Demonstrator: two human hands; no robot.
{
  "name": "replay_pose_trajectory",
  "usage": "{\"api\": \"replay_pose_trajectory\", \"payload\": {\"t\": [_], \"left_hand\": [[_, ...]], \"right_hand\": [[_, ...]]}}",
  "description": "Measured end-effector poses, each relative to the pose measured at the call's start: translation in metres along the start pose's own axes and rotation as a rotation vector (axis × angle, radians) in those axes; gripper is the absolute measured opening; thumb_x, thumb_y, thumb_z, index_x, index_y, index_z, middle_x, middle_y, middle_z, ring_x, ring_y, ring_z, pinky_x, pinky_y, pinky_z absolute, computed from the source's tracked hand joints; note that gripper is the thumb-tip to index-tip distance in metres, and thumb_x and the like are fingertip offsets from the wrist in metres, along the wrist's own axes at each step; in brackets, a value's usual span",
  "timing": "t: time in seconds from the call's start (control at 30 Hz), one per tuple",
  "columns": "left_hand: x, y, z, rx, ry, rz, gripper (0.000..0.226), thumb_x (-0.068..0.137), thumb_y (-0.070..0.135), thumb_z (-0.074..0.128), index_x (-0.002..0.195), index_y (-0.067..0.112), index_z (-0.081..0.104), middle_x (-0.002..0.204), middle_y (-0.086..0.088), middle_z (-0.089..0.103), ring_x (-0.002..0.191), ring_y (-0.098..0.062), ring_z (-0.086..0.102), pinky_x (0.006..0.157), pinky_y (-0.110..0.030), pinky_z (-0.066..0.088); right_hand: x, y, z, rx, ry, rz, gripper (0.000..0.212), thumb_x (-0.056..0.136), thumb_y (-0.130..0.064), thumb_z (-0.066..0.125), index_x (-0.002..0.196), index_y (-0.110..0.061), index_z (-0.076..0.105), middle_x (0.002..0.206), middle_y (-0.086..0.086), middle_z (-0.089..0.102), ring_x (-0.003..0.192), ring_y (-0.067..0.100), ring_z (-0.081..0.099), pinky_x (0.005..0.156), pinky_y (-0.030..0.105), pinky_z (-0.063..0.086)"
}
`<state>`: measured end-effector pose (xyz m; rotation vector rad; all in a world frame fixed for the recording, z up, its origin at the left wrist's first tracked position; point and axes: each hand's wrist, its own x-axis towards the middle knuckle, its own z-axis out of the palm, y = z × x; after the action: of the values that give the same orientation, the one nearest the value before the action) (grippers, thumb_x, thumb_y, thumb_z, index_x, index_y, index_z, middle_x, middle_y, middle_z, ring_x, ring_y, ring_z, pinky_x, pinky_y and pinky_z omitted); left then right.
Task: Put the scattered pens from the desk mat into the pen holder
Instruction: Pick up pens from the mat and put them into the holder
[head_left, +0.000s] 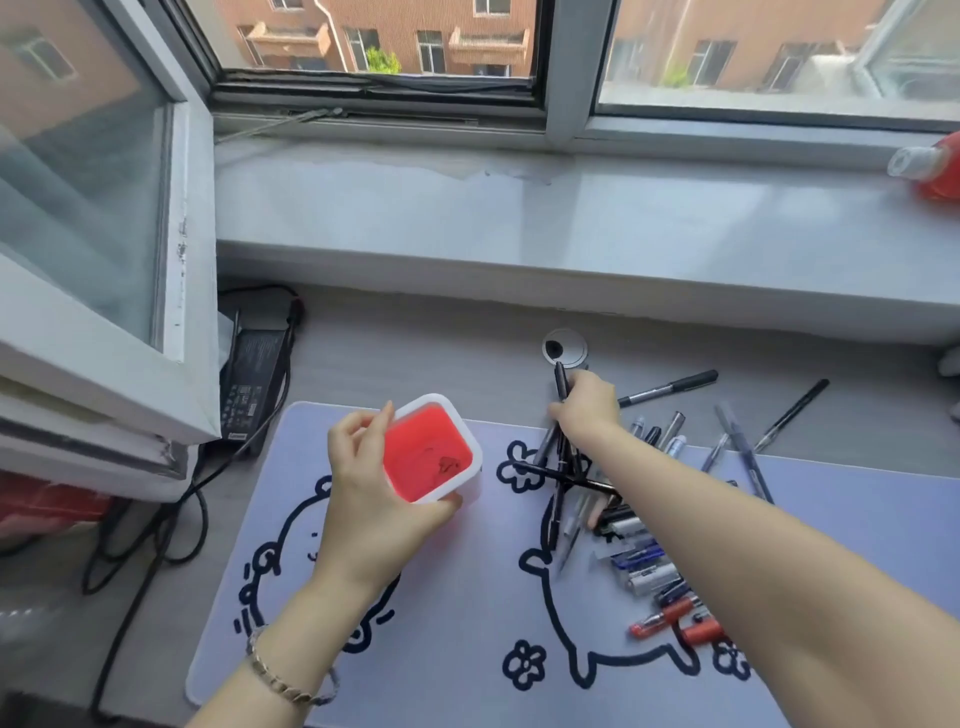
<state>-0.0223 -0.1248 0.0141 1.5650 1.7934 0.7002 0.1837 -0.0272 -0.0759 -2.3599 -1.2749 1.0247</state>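
A square pen holder (430, 453), white outside and red inside, stands on the pale desk mat (447, 613) with black cartoon outlines. My left hand (371, 480) grips its near-left rim. To the right, my right hand (587, 405) is closed on a black pen (561, 382) that points up and away. Several black pens (563, 480) lie crossed just below that hand. More pens, white, blue and red (652, 577), trail toward the near right, partly hidden under my right forearm. Other pens (670, 387) lie on the bare desk beyond the mat.
A black power adapter (254, 379) with cables lies at the desk's far left beside an open window sash (104, 291). A round cable grommet (564, 348) sits in the desk behind my right hand. A red and white bottle (930, 166) stands on the windowsill.
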Motion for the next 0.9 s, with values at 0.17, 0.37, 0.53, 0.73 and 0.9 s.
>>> {"api": "replay_pose_trajectory", "payload": {"t": [0.17, 0.37, 0.53, 0.73, 0.9], "left_hand": [[-0.008, 0.010, 0.003, -0.008, -0.039, 0.014, 0.097, 0.059, 0.013, 0.082, 0.140, 0.017, 0.029, 0.118, 0.013, 0.020, 0.103, 0.001, 0.033, 0.081, -0.002, 0.028], [-0.026, 0.034, 0.025, -0.034, -0.139, 0.094, 0.096, 0.056, 0.018, 0.082, 0.138, 0.020, 0.032, 0.118, 0.013, 0.022, 0.113, -0.007, 0.037, 0.089, -0.015, 0.032], [-0.036, 0.057, 0.045, -0.112, -0.222, 0.213, 0.087, 0.055, 0.018, 0.083, 0.130, 0.029, 0.039, 0.115, 0.016, 0.025, 0.109, 0.006, 0.036, 0.082, -0.005, 0.042], [-0.035, 0.045, 0.034, -0.112, -0.112, 0.074, 0.092, 0.057, 0.016, 0.082, 0.135, 0.020, 0.035, 0.119, 0.012, 0.024, 0.106, -0.005, 0.039, 0.075, 0.000, 0.033], [-0.037, 0.026, 0.012, -0.069, -0.023, -0.010, 0.092, 0.056, 0.018, 0.083, 0.135, 0.018, 0.036, 0.119, 0.011, 0.022, 0.107, -0.008, 0.036, 0.090, -0.020, 0.030]], "right_hand": [[-0.026, -0.018, -0.044, 0.456, 0.098, -0.094, 0.018, 0.084, -0.007, 0.053, 0.096, -0.010, 0.040, 0.076, 0.002, 0.049, 0.073, 0.023, 0.049, 0.068, 0.030, 0.036], [-0.124, -0.041, -0.107, 0.803, 0.317, -0.692, 0.064, 0.086, 0.011, 0.039, 0.134, -0.023, 0.014, 0.074, -0.007, 0.036, 0.054, 0.007, 0.039, 0.054, 0.015, 0.042], [-0.153, -0.018, -0.062, 0.546, 0.219, -0.727, 0.081, 0.085, -0.002, 0.044, 0.135, -0.046, -0.001, 0.068, -0.010, 0.039, 0.059, 0.017, 0.044, 0.057, 0.031, 0.044], [-0.156, 0.012, -0.061, 0.181, 0.256, -0.744, 0.047, 0.084, -0.041, 0.043, 0.122, -0.015, 0.055, 0.106, -0.004, 0.046, 0.107, 0.010, 0.036, 0.096, 0.021, 0.028], [-0.107, 0.045, -0.061, 0.001, 0.111, -0.567, 0.028, 0.090, -0.013, 0.054, 0.118, -0.010, 0.059, 0.104, 0.004, 0.061, 0.102, 0.017, 0.053, 0.093, 0.034, 0.045]]}}
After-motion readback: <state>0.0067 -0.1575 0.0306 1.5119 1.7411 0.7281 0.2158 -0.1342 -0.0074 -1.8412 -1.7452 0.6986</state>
